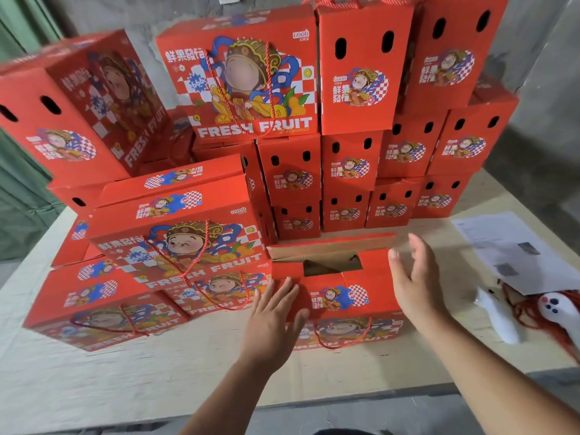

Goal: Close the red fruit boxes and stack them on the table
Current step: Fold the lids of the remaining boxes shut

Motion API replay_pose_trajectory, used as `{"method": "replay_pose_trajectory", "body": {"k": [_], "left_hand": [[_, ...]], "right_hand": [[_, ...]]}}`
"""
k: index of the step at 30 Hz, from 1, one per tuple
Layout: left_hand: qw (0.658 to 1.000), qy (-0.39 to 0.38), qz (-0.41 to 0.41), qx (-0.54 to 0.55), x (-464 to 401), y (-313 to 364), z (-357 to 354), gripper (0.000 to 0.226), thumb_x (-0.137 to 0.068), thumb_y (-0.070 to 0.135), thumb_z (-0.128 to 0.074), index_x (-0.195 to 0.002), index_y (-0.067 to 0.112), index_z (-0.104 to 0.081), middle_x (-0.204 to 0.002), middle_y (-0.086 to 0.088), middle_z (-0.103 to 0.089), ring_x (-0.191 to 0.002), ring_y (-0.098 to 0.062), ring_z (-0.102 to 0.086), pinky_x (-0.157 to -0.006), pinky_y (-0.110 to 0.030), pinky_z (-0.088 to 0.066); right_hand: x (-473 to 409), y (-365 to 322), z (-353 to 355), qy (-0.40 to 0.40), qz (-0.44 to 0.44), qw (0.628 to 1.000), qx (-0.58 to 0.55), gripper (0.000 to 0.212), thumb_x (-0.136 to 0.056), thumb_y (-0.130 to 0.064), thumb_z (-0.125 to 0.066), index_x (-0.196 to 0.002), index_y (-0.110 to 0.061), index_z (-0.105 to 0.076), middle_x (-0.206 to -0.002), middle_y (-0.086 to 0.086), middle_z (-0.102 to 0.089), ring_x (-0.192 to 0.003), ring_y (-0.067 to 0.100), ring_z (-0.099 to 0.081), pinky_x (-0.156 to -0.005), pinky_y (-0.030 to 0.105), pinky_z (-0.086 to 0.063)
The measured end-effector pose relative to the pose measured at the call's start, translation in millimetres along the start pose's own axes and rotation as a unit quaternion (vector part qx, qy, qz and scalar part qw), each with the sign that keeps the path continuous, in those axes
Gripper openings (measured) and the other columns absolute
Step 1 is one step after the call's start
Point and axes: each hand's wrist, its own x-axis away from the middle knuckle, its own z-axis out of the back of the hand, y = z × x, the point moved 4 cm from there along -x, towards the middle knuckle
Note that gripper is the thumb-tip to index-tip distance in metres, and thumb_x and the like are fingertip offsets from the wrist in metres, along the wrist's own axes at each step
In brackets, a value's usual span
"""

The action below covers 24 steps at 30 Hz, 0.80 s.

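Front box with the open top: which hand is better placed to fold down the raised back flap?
Probably the right hand: it hovers open beside the back flap. The left hand lies flat on the box front, farther from it.

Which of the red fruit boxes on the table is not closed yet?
The front box under both hands: its top shows a brown cardboard gap, with the back flap raised. All other boxes look shut.

The box at far left [72, 105] is smeared with blur, its print unreadable. My right hand [414, 277] blurs too. The sheet of paper [514, 249] has text too small to read. The toy [552, 312] is cut by the right edge.
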Motion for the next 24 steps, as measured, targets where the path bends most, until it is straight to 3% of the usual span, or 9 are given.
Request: {"method": "replay_pose_trajectory", "body": {"k": [2,4,6,9,12,14,16,18,24], "left_hand": [[0.999,0.042,0.009,0.004,0,-1,10,0.063,-0.103,0.066,-0.025,-0.15,0.033,-0.053,-0.16,0.021,-0.035,-0.157,-0.015,-0.024,-0.129,-0.039,-0.003],[0.997,0.074,-0.002,-0.03,0,-1,16,0.056,-0.105,0.057,-0.032,-0.142,0.03,-0.064,-0.151,0.016,-0.053,-0.144,-0.022,-0.044,-0.126,-0.045,-0.023],[0.996,0.071,-0.006,-0.051,2,-2,16,0.054,-0.105,0.053,-0.033,-0.141,0.029,-0.065,-0.148,0.016,-0.057,-0.133,-0.025,-0.048,-0.114,-0.048,-0.039],[0.997,0.047,0.032,-0.049,3,-4,9,0.05,-0.103,0.054,-0.035,-0.143,0.035,-0.059,-0.148,0.019,-0.054,-0.125,-0.028,-0.045,-0.107,-0.047,-0.041],[0.996,0.054,0.062,-0.028,5,-3,2,0.05,-0.102,0.059,-0.03,-0.141,0.038,-0.055,-0.148,0.02,-0.05,-0.119,-0.027,-0.043,-0.103,-0.047,-0.038],[0.995,0.065,0.08,-0.006,8,-6,-3,0.053,-0.103,0.063,-0.025,-0.141,0.041,-0.052,-0.15,0.019,-0.044,-0.123,-0.024,-0.04,-0.104,-0.047,-0.036],[0.99,0.058,0.13,0.022,13,-12,-9,0.056,-0.1,0.072,-0.021,-0.142,0.048,-0.049,-0.148,0.014,-0.033,-0.128,-0.022,-0.032,-0.108,-0.047,-0.031],[0.983,0.046,0.173,0.049,15,-14,-16,0.058,-0.091,0.078,-0.02,-0.14,0.059,-0.045,-0.137,0.011,-0.027,-0.127,-0.023,-0.028,-0.111,-0.047,-0.027],[0.976,0.04,0.188,0.105,15,-13,-22,0.045,-0.089,0.08,-0.018,-0.132,0.073,-0.03,-0.122,0.017,-0.019,-0.114,-0.013,-0.024,-0.102,-0.036,-0.022]], "right_hand": [[-16,-6,-6,-0.098,0.036,0.991,0.08,0.071,-0.097,-0.046,-0.065,-0.155,-0.017,-0.036,-0.153,0.008,-0.048,-0.138,0.029,-0.048,-0.11,0.043,-0.044],[-33,-9,-7,-0.156,0.047,0.972,0.167,0.057,-0.091,-0.048,-0.07,-0.133,-0.021,-0.043,-0.143,0.008,-0.049,-0.13,0.034,-0.05,-0.095,0.041,-0.049],[-50,-16,-2,-0.18,0.085,0.945,0.259,0.05,-0.08,-0.068,-0.067,-0.099,-0.028,-0.044,-0.135,-0.001,-0.035,-0.129,0.026,-0.034,-0.095,0.042,-0.042],[-56,-24,-10,-0.355,0.113,0.86,0.348,0.073,-0.062,-0.101,-0.048,-0.086,-0.033,-0.043,-0.123,-0.015,-0.043,-0.116,0.011,-0.031,-0.109,0.043,-0.031],[-48,-31,-29,-0.394,0.164,0.839,0.339,0.054,-0.084,-0.078,-0.06,-0.106,-0.033,-0.039,-0.121,-0.004,-0.064,-0.103,0.01,-0.058,-0.097,0.039,-0.049],[-50,-32,-39,-0.389,0.169,0.837,0.345,0.064,-0.095,-0.062,-0.059,-0.144,-0.037,-0.025,-0.156,0.006,-0.047,-0.133,0.027,-0.053,-0.105,0.045,-0.047],[-53,-26,-48,-0.457,0.121,0.788,0.394,0.085,-0.096,-0.068,-0.051,-0.159,-0.049,0.003,-0.173,0.0,-0.01,-0.157,0.03,-0.015,-0.124,0.052,-0.022],[-58,-22,-54,-0.506,0.08,0.746,0.425,0.098,-0.084,-0.087,-0.046,-0.156,-0.056,0.013,-0.173,-0.004,0.005,-0.159,0.03,0.007,-0.125,0.055,-0.009],[-74,-28,-64,-0.476,0.128,0.767,0.412,0.123,-0.057,-0.111,-0.03,-0.158,-0.05,0.005,-0.17,0.002,-0.016,-0.156,0.031,-0.01,-0.12,0.055,-0.023]]}}
